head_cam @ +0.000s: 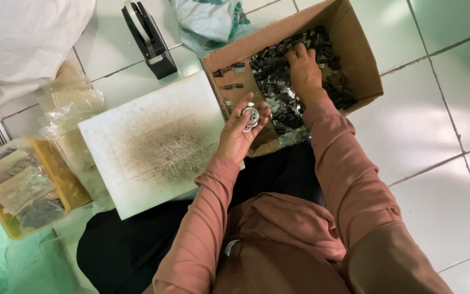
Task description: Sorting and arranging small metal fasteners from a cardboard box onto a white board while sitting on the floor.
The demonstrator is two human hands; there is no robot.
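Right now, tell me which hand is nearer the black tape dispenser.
Left. The left hand, holding a small round metal part, hangs below and right of the tape dispenser. The right hand is farther right, inside the cardboard box.

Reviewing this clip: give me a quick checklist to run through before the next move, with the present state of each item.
1. Right hand is in the brown cardboard box, on the pile of small dark metal pieces: ok.
2. Right hand has gripped a piece: cannot tell, fingers buried.
3. Left hand holds small silvery round parts in its palm: ok.
4. White scuffed work board lies flat beside the box: ok.
5. Black tape dispenser stands apart from both hands: ok.
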